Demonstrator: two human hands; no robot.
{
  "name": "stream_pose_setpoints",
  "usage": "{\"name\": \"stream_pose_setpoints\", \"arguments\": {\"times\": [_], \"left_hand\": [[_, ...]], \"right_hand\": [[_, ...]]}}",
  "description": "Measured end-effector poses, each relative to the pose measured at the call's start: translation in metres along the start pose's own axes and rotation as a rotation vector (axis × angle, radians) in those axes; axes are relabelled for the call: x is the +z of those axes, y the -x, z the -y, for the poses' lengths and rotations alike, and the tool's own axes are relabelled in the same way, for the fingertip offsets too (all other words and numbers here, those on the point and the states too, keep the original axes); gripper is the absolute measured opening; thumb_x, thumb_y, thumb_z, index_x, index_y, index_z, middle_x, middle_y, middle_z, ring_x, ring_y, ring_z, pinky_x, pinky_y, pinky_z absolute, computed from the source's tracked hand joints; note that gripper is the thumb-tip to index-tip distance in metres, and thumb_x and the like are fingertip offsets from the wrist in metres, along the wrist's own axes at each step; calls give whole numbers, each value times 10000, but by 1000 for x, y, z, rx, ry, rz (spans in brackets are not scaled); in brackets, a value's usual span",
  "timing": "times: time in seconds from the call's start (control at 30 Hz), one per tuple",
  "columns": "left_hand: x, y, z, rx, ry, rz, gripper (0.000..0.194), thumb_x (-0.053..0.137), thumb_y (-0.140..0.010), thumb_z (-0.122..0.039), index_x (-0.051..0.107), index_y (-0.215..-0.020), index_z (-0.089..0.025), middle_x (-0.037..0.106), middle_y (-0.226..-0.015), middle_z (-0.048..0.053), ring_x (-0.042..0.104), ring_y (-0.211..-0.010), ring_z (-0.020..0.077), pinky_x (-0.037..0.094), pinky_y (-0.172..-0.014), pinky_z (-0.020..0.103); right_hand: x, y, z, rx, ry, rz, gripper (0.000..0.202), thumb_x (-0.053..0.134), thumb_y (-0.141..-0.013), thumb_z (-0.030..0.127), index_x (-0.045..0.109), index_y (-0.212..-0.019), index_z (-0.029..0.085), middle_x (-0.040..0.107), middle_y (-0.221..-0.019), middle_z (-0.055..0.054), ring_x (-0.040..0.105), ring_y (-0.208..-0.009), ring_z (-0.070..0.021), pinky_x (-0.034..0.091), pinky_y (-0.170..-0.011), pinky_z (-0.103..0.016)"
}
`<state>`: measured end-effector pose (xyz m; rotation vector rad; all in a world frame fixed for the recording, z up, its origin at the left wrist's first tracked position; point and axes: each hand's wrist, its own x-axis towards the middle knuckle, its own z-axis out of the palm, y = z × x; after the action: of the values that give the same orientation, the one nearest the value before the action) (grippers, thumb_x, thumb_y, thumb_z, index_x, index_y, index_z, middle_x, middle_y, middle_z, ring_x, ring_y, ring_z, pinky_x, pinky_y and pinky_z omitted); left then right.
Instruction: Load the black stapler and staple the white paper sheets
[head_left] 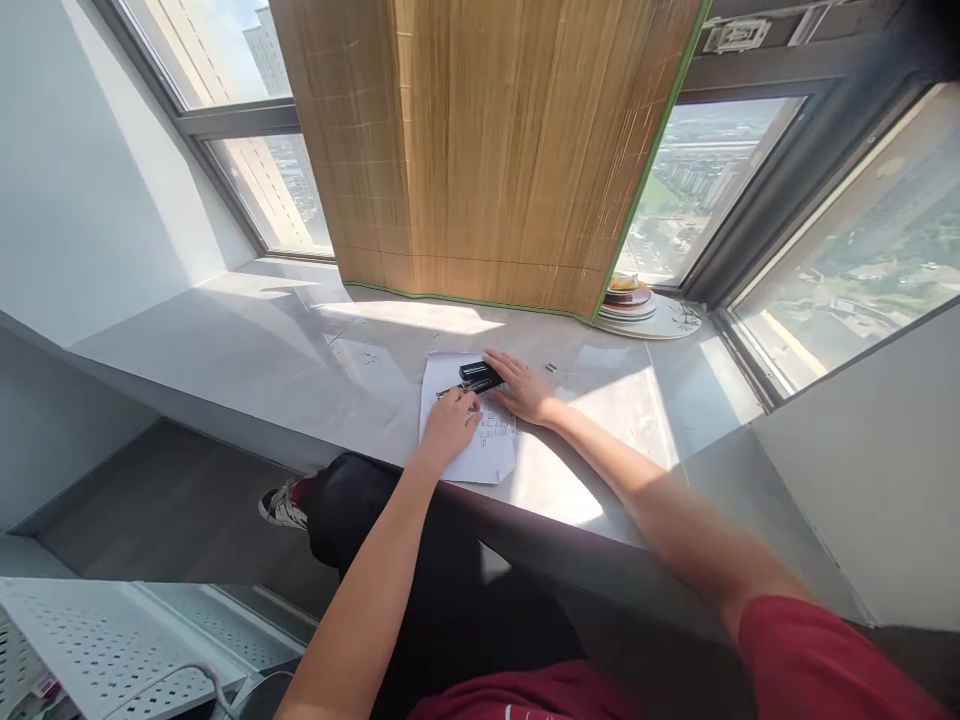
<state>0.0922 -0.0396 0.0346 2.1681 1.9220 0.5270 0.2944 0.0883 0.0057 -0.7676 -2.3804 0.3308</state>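
Observation:
A black stapler (pixel 480 376) lies across white printed sheets (pixel 480 465) on the sill, its upper part raised from its lower part. My right hand (pixel 525 391) comes in from the right with its fingers round the stapler's right end. From below, my left hand (pixel 451 428) has its fingers curled at the stapler's near left side, by the slim metal part. The exact grip of the left fingertips is too small to see. Two small dark pieces, perhaps staple strips (pixel 550 367), lie to the right of my right hand.
A bamboo blind (pixel 487 150) hangs down to the wide window sill (pixel 360 400). Stacked plates (pixel 630 308) stand at the back right beside the window. White perforated shelving (pixel 112 640) stands at lower left. My legs are below the sill's front edge.

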Motion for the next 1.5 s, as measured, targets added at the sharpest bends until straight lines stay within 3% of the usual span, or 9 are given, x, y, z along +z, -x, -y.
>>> {"name": "stream_pose_setpoints", "arguments": {"times": [0.27, 0.4, 0.53, 0.63, 0.83, 1.03, 1.2, 1.33, 1.5], "left_hand": [[-3, 22, 3, 79, -85, 92, 337, 573, -1095, -415, 640, -1403, -296, 585, -1487, 104, 555, -1351, 332, 435, -1144, 507], [-3, 32, 3, 81, -81, 69, 475, 655, -1037, -538, 632, -1448, -302, 567, -1539, 108, 526, -1390, 359, 402, -1170, 532], [7, 32, 0, -7, -139, -27, 494, 532, -1096, -507, 594, -1534, -287, 563, -1554, 143, 508, -1386, 381, 394, -1158, 550], [11, 20, -2, -36, -177, -43, 495, 439, -1128, -465, 579, -1565, -278, 553, -1565, 166, 495, -1393, 388, 387, -1160, 572], [10, -3, -3, 10, -120, 95, 534, 453, -1119, -527, 587, -1576, -287, 500, -1659, 166, 431, -1499, 413, 364, -1198, 616], [12, 14, -3, 137, 5, -52, 368, 537, -1111, -418, 708, -1429, -341, 623, -1547, 76, 531, -1420, 317, 362, -1194, 501], [11, 17, -2, 136, 92, -79, 347, 462, -1127, -272, 782, -1260, -289, 759, -1306, 69, 655, -1233, 254, 416, -1140, 454], [14, 15, 1, 130, 3, -64, 313, 576, -1082, -309, 734, -1351, -282, 681, -1451, 88, 605, -1351, 290, 403, -1217, 480], [17, 17, -5, 284, 28, -23, 288, 651, -1056, -347, 744, -1318, -270, 697, -1401, 83, 637, -1315, 274, 440, -1218, 454]], "right_hand": [[-6, 1, -3, 169, -29, -105, 371, 547, -1014, 247, 696, -1352, 217, 668, -1238, -115, 629, -1103, -288, 556, -1026, -431], [-48, 23, -10, 218, -74, -203, 353, 577, -933, 252, 720, -1252, 205, 643, -1173, -109, 647, -1073, -283, 561, -1013, -426], [-99, 63, -19, 186, -65, -69, 338, 596, -962, 330, 742, -1245, 218, 669, -1142, -119, 668, -1089, -318, 563, -1030, -481], [-113, 88, -15, 169, -94, -46, 325, 610, -990, 400, 753, -1233, 240, 669, -1158, -120, 671, -1104, -320, 574, -1043, -497], [-99, 87, 10, 135, -145, 75, 319, 605, -1005, 428, 745, -1231, 253, 726, -1237, -135, 700, -1159, -328, 575, -1073, -495], [-82, 60, 23, 132, -72, 205, 339, 717, -906, 425, 758, -1189, 244, 822, -1126, -99, 756, -1002, -304, 594, -948, -435], [-83, 52, 27, 135, -102, 27, 293, 708, -883, 408, 760, -1109, 229, 827, -1049, -84, 752, -906, -273, 589, -863, -399], [-88, 59, 27, 162, -135, -34, 338, 754, -880, 482, 760, -1111, 235, 828, -1012, -76, 766, -895, -279, 599, -845, -401], [-72, 58, 29, 249, -157, -301, 357, 751, -901, 510, 744, -1143, 248, 825, -1031, -82, 770, -907, -275, 620, -848, -413]]}}
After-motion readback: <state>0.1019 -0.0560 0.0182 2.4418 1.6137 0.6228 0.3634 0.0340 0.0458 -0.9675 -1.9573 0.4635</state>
